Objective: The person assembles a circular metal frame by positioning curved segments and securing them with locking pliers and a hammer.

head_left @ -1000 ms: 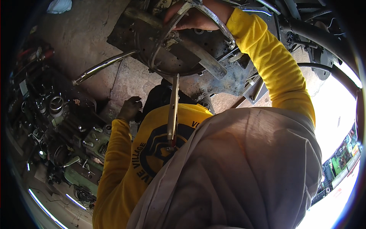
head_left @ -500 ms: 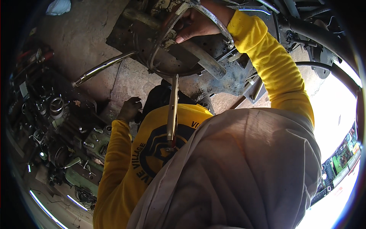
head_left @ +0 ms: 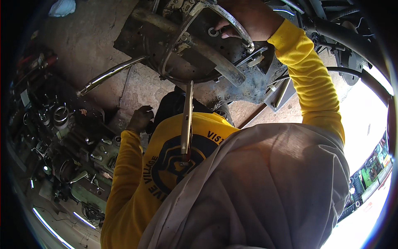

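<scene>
My right hand (head_left: 253,18) reaches over the dark metal plate (head_left: 128,37) from the right. Its thumb and fingertips are pinched at the edge of a small grey washer (head_left: 213,32). A curved metal frame (head_left: 176,43) arches beside and partly in front of this hand, with straight bars as legs. Behind the arch, a metal tube (head_left: 224,68) lies slantwise, with a small bracket (head_left: 182,46) near its upper part. My left hand (head_left: 140,120) is low by my dark-clothed leg, fingers apart, with nothing seen in it.
At the left stands a green machine (head_left: 99,155) with levers and clutter. A leg bar (head_left: 112,74) juts left; another bar (head_left: 187,120) points toward my body. Thick dark tubes (head_left: 348,37) fill the upper right. A white bundle (head_left: 63,7) lies on the floor.
My right hand has moved right, away from the bracket on the tube, to the washer, which now shows. My left hand stays by my leg.
</scene>
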{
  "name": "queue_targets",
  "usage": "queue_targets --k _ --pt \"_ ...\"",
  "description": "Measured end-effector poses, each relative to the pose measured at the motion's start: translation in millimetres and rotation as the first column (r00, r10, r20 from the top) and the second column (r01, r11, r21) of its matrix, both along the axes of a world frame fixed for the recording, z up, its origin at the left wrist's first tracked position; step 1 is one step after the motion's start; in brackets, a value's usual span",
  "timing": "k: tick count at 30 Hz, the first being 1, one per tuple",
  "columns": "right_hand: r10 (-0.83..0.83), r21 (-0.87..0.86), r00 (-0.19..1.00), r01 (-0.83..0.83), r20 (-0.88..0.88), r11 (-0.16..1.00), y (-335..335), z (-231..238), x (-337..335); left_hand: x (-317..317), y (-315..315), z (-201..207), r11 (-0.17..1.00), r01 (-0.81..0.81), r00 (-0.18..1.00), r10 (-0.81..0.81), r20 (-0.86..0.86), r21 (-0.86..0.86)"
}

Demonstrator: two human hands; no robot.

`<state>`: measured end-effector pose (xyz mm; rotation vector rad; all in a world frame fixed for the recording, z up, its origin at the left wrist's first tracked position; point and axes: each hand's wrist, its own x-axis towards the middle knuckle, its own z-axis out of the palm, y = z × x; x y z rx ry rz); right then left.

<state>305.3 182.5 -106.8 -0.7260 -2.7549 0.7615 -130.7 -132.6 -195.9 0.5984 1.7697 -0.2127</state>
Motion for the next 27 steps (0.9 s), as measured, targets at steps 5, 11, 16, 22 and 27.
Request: queue_targets --k 5,11,16,22,27 --pt "0.072 0.193 0.986 -0.041 -0.154 0.98 -1.6 -7.4 1.6 5.4 13.3 6.8 1.0 0.014 0.999 -0.015 0.032 0.01" --pt "0.12 -0.184 0.942 -0.184 -0.314 0.965 6.6 -25.1 0.4 -34.5 -23.3 -30.3 0.7 0.58 0.77 -0.638 -0.002 0.417" --pt "0.162 -0.142 0.924 -0.222 -0.347 0.965 6.1 -24.4 -39.1 -19.8 -10.8 -16.5 0.839 0.473 0.867 -0.498 0.029 0.268" --pt "0.182 -0.222 0.932 -0.258 -0.315 0.94 9.5 -29.2 -53.1 -31.5 -18.8 -17.7 0.599 0.624 0.737 -0.665 -0.123 0.502" --pt "0.194 -0.226 0.931 -0.27 -0.309 0.936 6.1 -33.2 -56.6 11.2 4.6 12.1 0.974 0.165 0.986 -0.165 -0.013 0.154"
